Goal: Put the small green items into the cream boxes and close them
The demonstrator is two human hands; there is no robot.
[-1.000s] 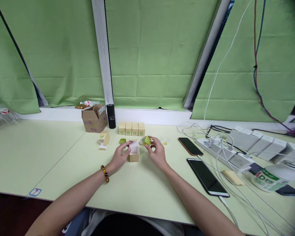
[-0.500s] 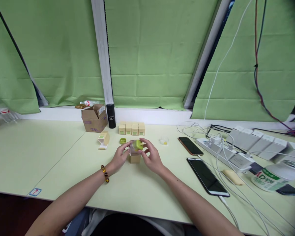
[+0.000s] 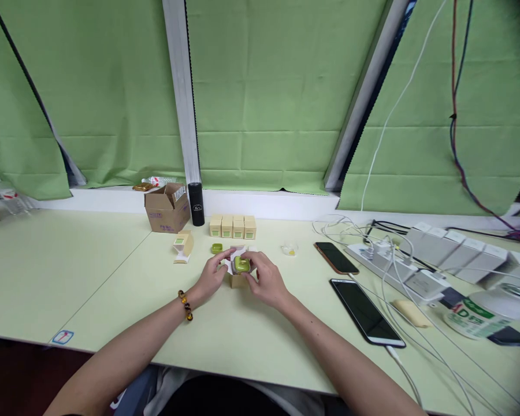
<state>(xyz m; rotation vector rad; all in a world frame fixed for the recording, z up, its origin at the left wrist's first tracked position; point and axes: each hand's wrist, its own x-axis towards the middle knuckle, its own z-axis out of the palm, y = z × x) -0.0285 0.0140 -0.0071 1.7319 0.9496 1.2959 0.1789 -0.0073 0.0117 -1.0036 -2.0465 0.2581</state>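
Observation:
A small green case with rounded corners (image 3: 241, 264) sits at the mouth of an open cardboard box (image 3: 238, 281), whose white inner flaps stand up around it. The fingers of my right hand (image 3: 266, 279) are closed on the case from the right. My left hand (image 3: 212, 278), with a beaded bracelet above it, pinches the box's flap at the left. Just behind the box lies a green open piece like a small tray (image 3: 217, 248). An opened small carton (image 3: 182, 245) rests to the left.
Several small closed boxes (image 3: 233, 226) stand in a row behind. Further left are a brown carton (image 3: 167, 211) and a black flask (image 3: 196, 204). A clear plastic piece (image 3: 289, 249), a phone (image 3: 366, 311), a power strip (image 3: 394, 270) and loose cables are on the right.
The green case has moved down into the mouth of the box, from tilted above it to level. My right hand has lowered with it; my left hand has barely moved.

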